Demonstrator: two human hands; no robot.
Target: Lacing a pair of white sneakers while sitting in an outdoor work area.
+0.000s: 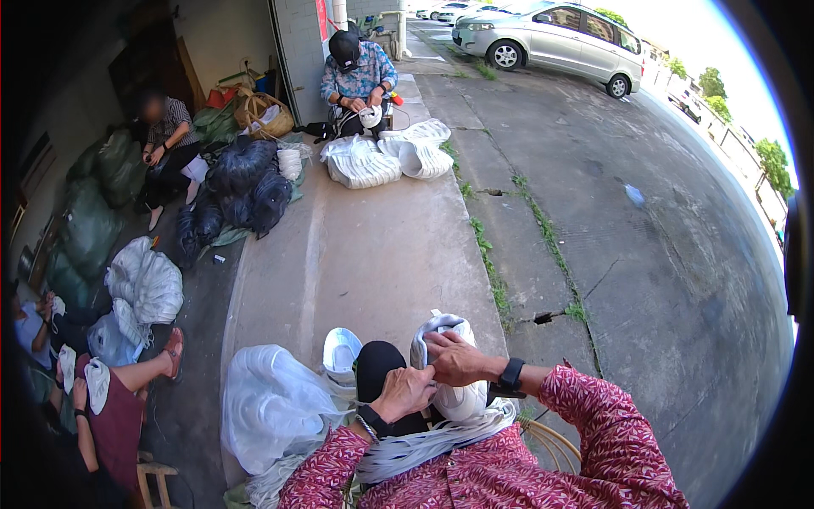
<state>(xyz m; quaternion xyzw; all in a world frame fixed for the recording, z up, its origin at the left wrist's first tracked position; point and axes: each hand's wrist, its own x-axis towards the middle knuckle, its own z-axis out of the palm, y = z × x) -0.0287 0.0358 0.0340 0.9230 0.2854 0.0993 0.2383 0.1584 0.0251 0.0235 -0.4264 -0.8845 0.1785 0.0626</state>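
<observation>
A white shoe (pixel 462 401) stands on my lap with its opening away from me. My right hand (pixel 462 360) is closed over its upper, fingers bent at the opening. My left hand (pixel 405 394) meets it at the shoe's left side, fingertips pinched together; whatever is between them is too small to make out. A loose bundle of white shoelaces (pixel 424 447) lies across my lap under both wrists. Left of the shoe is a black rounded shape (pixel 379 371), perhaps my knee. Beyond it sits a pale blue-lined white shoe upper (pixel 342 349).
A clear plastic bag (pixel 271 399) with white contents lies at my left. Ahead, another person (pixel 360 72) handles a shoe behind bundled white uppers (pixel 362 163). More people sit at left near black bags (pixel 242 165) and a white bundle (pixel 146 280). A silver van (pixel 555 44) is parked far right.
</observation>
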